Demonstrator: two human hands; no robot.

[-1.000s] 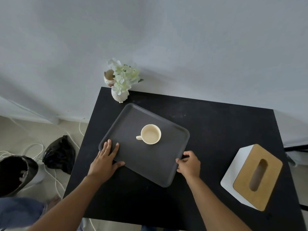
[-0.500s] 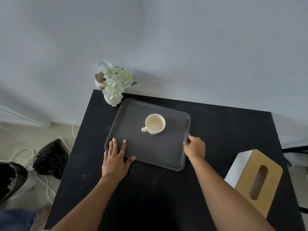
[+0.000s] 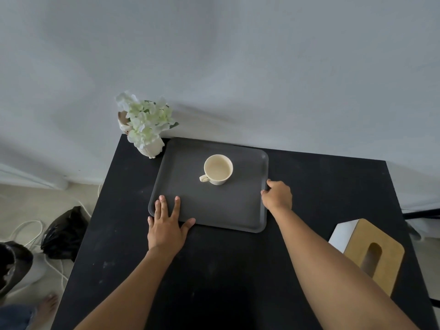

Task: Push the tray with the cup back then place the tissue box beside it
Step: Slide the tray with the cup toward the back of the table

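A dark grey tray lies at the back of the black table, its far edge close to the wall. A cream cup stands upright on it, handle toward the near left. My left hand lies flat with spread fingers on the tray's near left corner. My right hand is curled around the tray's right edge. The tissue box, white with a wooden slotted lid, sits at the table's right edge, partly hidden behind my right forearm.
A white vase of pale flowers stands at the table's back left corner, just left of the tray. The wall rises right behind the table. On the floor at left lie a black bag, white cables and a dark bin.
Both hands have slid the tray away from me toward the wall and squared it up, with the cup riding on it. The tissue box has stayed put.
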